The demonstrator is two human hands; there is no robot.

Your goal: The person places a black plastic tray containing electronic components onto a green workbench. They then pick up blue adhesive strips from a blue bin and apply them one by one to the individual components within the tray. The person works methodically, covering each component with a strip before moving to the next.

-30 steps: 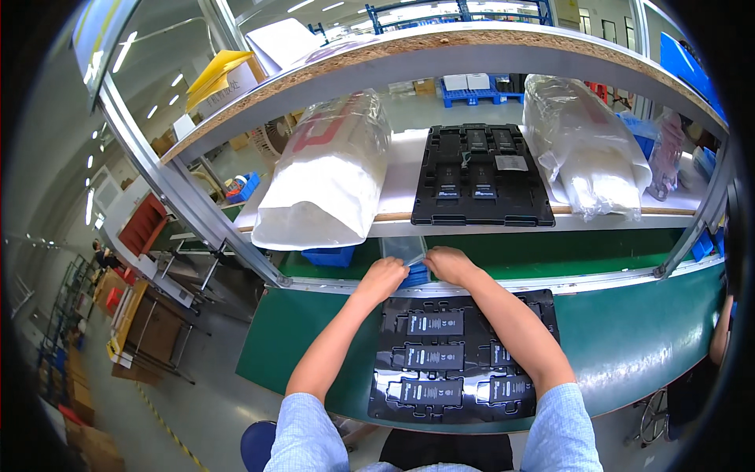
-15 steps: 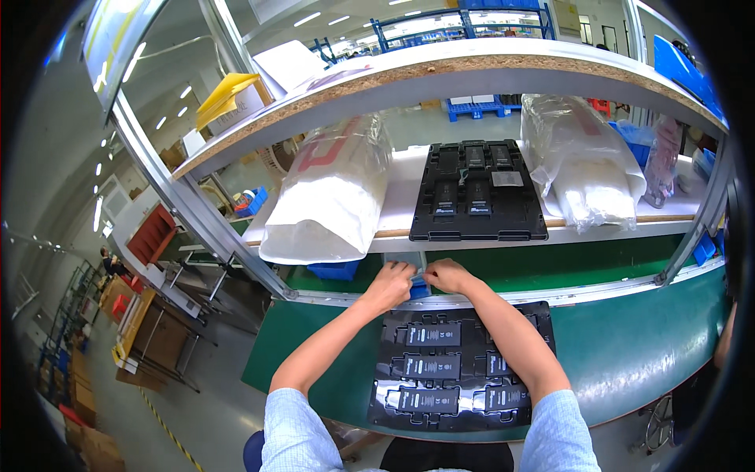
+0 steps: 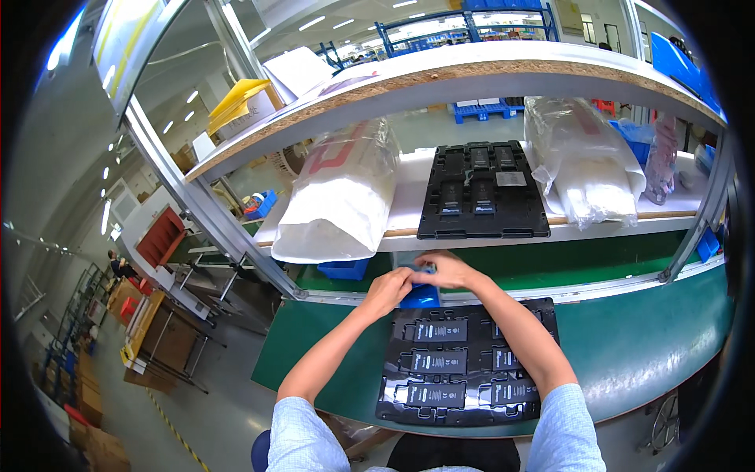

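Note:
Both my hands meet beyond the far edge of a black plastic tray, over a small blue bin. My left hand is closed, its fingertips pinched near the right hand. Curled and partly smeared by motion, my right hand bends in toward it. Something small and bluish shows between the fingers, too blurred to name. In the tray lie several flat black battery packs in moulded slots; my right forearm crosses over it and hides part.
A second black tray with similar packs rests on the shelf ahead, between a white plastic-wrapped bundle and another wrapped bundle. Under the shelf edge sits a blue bin. The green tabletop extends right.
My right hand has turned over and shifted left against my left hand. More of the blue bin below them shows. The whole view has shifted slightly.

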